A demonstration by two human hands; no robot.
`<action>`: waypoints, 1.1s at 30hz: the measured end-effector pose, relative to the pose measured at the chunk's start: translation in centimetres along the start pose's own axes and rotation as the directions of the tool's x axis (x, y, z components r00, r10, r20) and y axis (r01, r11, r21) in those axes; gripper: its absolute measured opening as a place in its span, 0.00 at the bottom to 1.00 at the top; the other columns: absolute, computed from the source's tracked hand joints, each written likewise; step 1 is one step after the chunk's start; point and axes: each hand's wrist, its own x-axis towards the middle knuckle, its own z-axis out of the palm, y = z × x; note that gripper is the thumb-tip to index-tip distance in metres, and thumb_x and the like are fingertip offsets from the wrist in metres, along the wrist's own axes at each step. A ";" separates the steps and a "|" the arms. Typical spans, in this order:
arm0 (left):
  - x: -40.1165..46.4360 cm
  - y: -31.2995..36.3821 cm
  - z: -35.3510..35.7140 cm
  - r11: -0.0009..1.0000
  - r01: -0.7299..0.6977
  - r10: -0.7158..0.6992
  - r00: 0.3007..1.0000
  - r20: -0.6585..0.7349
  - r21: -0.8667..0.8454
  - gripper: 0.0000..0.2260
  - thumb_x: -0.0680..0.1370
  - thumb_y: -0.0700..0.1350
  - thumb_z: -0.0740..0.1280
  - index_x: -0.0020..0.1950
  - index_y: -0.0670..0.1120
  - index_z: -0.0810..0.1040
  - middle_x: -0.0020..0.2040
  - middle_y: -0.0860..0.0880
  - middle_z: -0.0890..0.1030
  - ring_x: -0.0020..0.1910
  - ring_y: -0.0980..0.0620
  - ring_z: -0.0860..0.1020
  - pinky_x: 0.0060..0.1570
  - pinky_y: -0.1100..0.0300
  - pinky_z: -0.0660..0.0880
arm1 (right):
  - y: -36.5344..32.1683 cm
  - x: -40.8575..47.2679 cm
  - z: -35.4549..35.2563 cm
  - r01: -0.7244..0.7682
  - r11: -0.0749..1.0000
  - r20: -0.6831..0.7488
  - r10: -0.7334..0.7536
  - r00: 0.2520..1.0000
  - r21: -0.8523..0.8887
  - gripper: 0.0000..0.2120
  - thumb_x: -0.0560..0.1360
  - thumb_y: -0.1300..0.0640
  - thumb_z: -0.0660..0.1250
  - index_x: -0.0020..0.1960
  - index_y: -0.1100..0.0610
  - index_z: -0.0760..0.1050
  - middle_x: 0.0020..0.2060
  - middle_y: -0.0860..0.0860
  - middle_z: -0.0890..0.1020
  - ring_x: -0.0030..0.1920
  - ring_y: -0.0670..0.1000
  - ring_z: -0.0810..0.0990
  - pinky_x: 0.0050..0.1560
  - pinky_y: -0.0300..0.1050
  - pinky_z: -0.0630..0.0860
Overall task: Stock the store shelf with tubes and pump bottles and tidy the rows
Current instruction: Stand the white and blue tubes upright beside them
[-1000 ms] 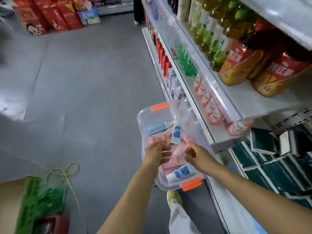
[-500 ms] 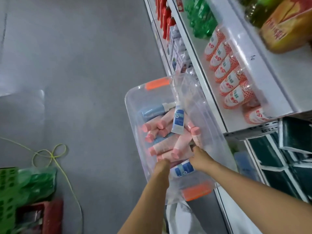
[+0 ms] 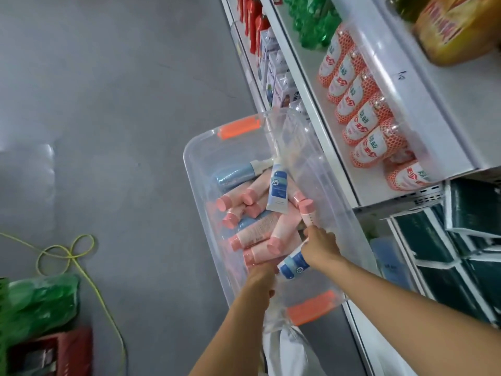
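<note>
- Inside clear bin [image 3: 202, 147]: about ten pink tubes [image 3: 254, 229], two blue-white tubes [image 3: 277, 189].
- Right grip [image 3: 321, 246] clamps one tube [image 3: 294, 265].
- Left grip [image 3: 261, 278]: fingers hidden, state unclear.

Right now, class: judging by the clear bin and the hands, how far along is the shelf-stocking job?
Early. Done: nothing from the bin shows on the shelves yet; the clear bin is full of pink tubes. In hand: the right hand grips a blue-and-white tube; the left hand reaches in beside it. Left: shelving the tubes, the blue bottle, and tidying rows.
</note>
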 end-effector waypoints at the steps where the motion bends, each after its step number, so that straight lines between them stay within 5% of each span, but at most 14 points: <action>1: -0.4 0.0 0.0 0.999 -0.007 0.007 1.000 0.014 0.033 0.11 0.77 0.53 0.65 0.53 0.47 0.74 0.46 0.47 0.76 0.37 0.52 0.69 0.34 0.62 0.68 | -0.1 -0.1 -0.3 0.029 0.999 -0.029 -0.029 0.999 0.016 0.17 0.78 0.63 0.56 0.66 0.59 0.69 0.62 0.58 0.73 0.64 0.60 0.70 0.61 0.50 0.71; 6: -3.3 1.1 -0.5 0.940 -0.124 0.078 0.985 0.153 0.317 0.06 0.73 0.50 0.71 0.45 0.51 0.76 0.37 0.50 0.76 0.32 0.55 0.70 0.29 0.67 0.68 | -1.3 -0.6 -2.5 0.173 0.978 -0.034 -0.170 0.985 0.120 0.13 0.79 0.61 0.56 0.62 0.54 0.70 0.57 0.53 0.77 0.56 0.55 0.74 0.53 0.48 0.75; 9: -4.5 1.9 -0.7 0.906 -0.269 0.198 0.952 0.235 0.327 0.08 0.74 0.52 0.70 0.48 0.49 0.79 0.39 0.50 0.79 0.35 0.54 0.75 0.35 0.64 0.72 | -2.8 -1.0 -3.6 0.236 0.923 0.047 -0.262 0.964 0.303 0.12 0.81 0.60 0.57 0.63 0.54 0.72 0.56 0.49 0.75 0.55 0.51 0.75 0.53 0.44 0.75; 16: -4.1 4.8 -2.8 0.957 -0.262 0.266 0.964 0.015 -0.121 0.08 0.78 0.47 0.66 0.55 0.45 0.75 0.43 0.42 0.82 0.35 0.48 0.80 0.39 0.54 0.81 | -5.5 1.6 -5.1 0.284 0.890 -0.167 -0.238 0.957 0.356 0.08 0.80 0.58 0.61 0.58 0.57 0.73 0.56 0.55 0.79 0.52 0.51 0.77 0.49 0.42 0.72; 20: -2.6 6.1 -3.6 0.916 -0.221 0.214 0.975 -0.057 -0.334 0.10 0.78 0.47 0.66 0.55 0.43 0.75 0.39 0.42 0.81 0.33 0.47 0.80 0.40 0.52 0.80 | -6.7 4.3 -3.9 0.174 0.941 -0.116 -0.146 0.983 0.290 0.22 0.77 0.56 0.67 0.67 0.60 0.66 0.60 0.57 0.75 0.57 0.57 0.77 0.54 0.49 0.76; 25: -1.2 7.2 -3.6 0.879 -0.208 0.202 0.978 -0.061 -0.429 0.07 0.78 0.46 0.67 0.53 0.45 0.75 0.39 0.43 0.82 0.32 0.47 0.80 0.42 0.51 0.80 | -9.0 7.5 -2.6 0.079 0.977 -0.185 -0.042 0.982 0.198 0.27 0.78 0.48 0.64 0.69 0.63 0.62 0.64 0.61 0.72 0.63 0.61 0.72 0.58 0.52 0.72; 33: -0.4 7.8 -3.5 0.865 -0.251 0.246 0.967 -0.068 -0.434 0.06 0.78 0.48 0.67 0.52 0.48 0.75 0.42 0.43 0.83 0.36 0.47 0.82 0.50 0.44 0.81 | -10.3 9.8 -2.5 -0.073 0.980 -0.147 0.101 0.984 0.184 0.33 0.67 0.47 0.74 0.64 0.62 0.67 0.60 0.59 0.74 0.60 0.60 0.74 0.57 0.50 0.75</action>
